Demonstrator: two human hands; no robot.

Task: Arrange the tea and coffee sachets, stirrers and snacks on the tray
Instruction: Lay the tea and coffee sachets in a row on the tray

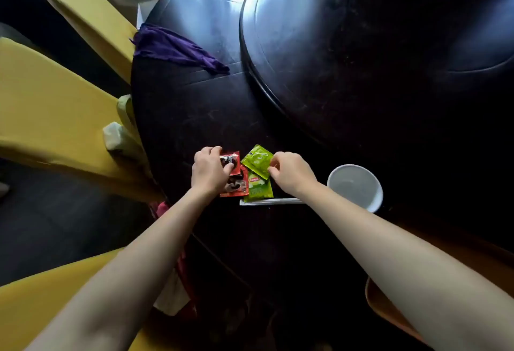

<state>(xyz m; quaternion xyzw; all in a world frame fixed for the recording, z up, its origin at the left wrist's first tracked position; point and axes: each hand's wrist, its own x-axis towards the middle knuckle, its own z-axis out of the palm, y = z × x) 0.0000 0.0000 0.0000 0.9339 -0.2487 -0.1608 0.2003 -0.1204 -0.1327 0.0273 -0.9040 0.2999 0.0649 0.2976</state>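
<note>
Two red coffee sachets lie on the dark table: the upper one (233, 160) is pinched by my left hand (209, 172), and the lower one (236, 186) is partly under that hand. Two green tea sachets sit just to the right. My right hand (292, 174) grips the upper green sachet (257, 160) by its right edge, tilted over the lower green sachet (259, 188). A white wrapped stirrer (271, 201) lies flat below the sachets. No tray surface is clearly distinguishable around them.
A white paper cup (356, 186) stands to the right of my right hand. A large dark turntable (333, 72) fills the table's centre. A purple cloth (172, 47) lies at the far left edge. Yellow-covered chairs (55, 106) stand on the left. A brown rim (381, 306) shows at lower right.
</note>
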